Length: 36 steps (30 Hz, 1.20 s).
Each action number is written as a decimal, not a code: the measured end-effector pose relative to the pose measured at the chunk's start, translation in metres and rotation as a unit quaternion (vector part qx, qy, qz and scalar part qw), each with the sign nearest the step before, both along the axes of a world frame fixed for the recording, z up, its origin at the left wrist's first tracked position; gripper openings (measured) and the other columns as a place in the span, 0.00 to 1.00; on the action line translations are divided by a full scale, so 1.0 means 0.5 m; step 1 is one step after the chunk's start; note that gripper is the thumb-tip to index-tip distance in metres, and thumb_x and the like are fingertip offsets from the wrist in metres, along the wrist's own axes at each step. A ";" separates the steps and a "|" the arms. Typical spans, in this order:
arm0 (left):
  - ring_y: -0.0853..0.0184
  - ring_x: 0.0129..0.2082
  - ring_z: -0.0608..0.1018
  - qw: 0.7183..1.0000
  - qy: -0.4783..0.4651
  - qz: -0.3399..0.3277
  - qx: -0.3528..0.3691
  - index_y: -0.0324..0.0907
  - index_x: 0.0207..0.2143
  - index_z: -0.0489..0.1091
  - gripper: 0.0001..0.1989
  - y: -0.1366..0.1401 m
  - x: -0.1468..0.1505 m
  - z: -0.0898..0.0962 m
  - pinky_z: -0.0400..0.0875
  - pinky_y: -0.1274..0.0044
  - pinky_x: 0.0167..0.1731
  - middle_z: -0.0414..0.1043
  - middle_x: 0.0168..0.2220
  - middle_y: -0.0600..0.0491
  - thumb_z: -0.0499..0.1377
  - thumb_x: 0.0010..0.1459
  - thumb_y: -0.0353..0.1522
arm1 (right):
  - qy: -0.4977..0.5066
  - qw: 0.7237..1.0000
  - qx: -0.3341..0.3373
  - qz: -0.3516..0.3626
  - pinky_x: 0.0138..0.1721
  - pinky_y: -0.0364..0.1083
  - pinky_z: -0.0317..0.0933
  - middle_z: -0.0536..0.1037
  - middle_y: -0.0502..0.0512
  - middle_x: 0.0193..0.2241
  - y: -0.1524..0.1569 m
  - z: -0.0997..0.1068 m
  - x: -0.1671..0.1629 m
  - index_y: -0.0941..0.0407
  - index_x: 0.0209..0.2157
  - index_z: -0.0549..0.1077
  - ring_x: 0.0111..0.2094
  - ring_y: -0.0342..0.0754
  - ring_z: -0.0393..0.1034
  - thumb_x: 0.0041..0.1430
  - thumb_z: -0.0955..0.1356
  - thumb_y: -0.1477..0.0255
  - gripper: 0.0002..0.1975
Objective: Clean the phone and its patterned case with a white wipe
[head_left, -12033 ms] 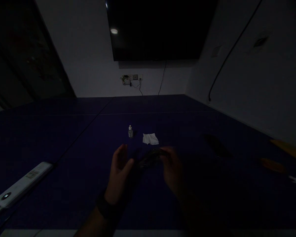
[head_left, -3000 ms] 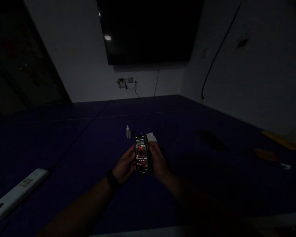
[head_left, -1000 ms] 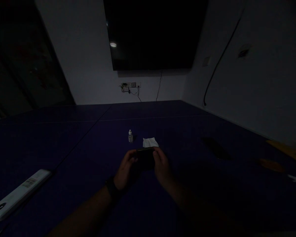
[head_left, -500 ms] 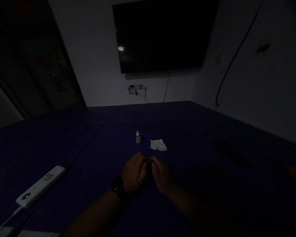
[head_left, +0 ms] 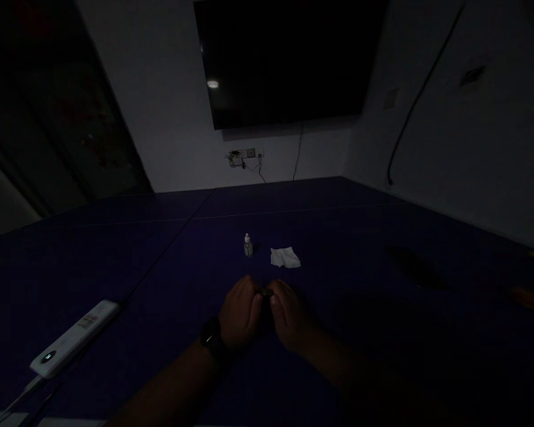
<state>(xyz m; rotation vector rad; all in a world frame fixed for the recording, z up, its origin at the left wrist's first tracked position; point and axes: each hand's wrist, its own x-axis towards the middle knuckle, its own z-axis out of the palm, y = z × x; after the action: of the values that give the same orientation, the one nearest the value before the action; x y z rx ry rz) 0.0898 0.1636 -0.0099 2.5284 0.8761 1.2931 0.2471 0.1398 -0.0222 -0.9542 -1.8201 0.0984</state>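
My left hand [head_left: 240, 311], with a dark watch [head_left: 211, 335] on its wrist, is closed on one end of a small dark object [head_left: 266, 292]. On the other end, my right hand [head_left: 289, 314] is closed too, thumb and fingers pinched. Dim light and the fingers hide most of this object, so its kind cannot be made out. Just beyond the hands, a small clear dropper bottle [head_left: 248, 247] with a white top stands upright. To its right lies a crumpled white tissue [head_left: 285, 257].
A white power strip [head_left: 75, 338] with a cable lies at the left on the dark blue table [head_left: 169, 284]. A dark flat object [head_left: 416, 267] and an orange thing [head_left: 533, 300] lie at the right. Behind, a large black screen [head_left: 289, 59] hangs on the wall.
The camera view has shifted slightly. My hands keep hold of the small dark object, and a little more of it shows between the fingers.
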 end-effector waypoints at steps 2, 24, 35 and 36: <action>0.62 0.32 0.70 1.000 0.003 -0.003 -0.001 0.44 0.37 0.66 0.16 0.000 -0.002 0.002 0.63 0.71 0.36 0.68 0.32 0.50 0.42 0.73 0.37 | 0.004 1.000 0.001 0.005 0.33 0.50 0.60 0.69 0.53 0.29 -0.001 0.000 -0.001 0.51 0.32 0.61 0.31 0.51 0.65 0.67 0.55 0.75 0.10; 0.64 0.28 0.68 0.997 0.056 0.007 0.055 0.44 0.34 0.65 0.15 -0.006 0.006 0.010 0.63 0.72 0.32 0.65 0.28 0.52 0.44 0.71 0.38 | -0.042 0.998 0.040 0.000 0.33 0.50 0.60 0.68 0.53 0.28 0.000 -0.009 0.014 0.52 0.34 0.60 0.29 0.51 0.65 0.66 0.56 0.75 0.07; 0.64 0.28 0.67 0.996 0.072 0.040 0.040 0.44 0.33 0.63 0.21 -0.018 0.012 0.008 0.62 0.72 0.31 0.64 0.28 0.52 0.37 0.73 0.40 | 0.020 0.999 0.030 0.021 0.33 0.51 0.58 0.67 0.52 0.27 -0.002 -0.015 0.005 0.51 0.33 0.59 0.29 0.51 0.64 0.68 0.54 0.74 0.09; 0.64 0.28 0.67 0.996 0.073 0.034 0.034 0.44 0.33 0.63 0.21 -0.019 0.011 0.011 0.62 0.72 0.31 0.64 0.28 0.52 0.37 0.73 0.40 | 0.027 0.999 0.018 0.025 0.33 0.51 0.59 0.67 0.52 0.28 -0.004 -0.014 0.007 0.51 0.33 0.60 0.30 0.52 0.64 0.68 0.55 0.73 0.09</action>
<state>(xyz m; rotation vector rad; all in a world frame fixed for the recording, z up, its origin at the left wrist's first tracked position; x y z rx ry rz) 0.0954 0.1540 -0.0042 2.6975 0.9716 1.1891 0.2507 0.1381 -0.0292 -0.8733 -1.7913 0.1198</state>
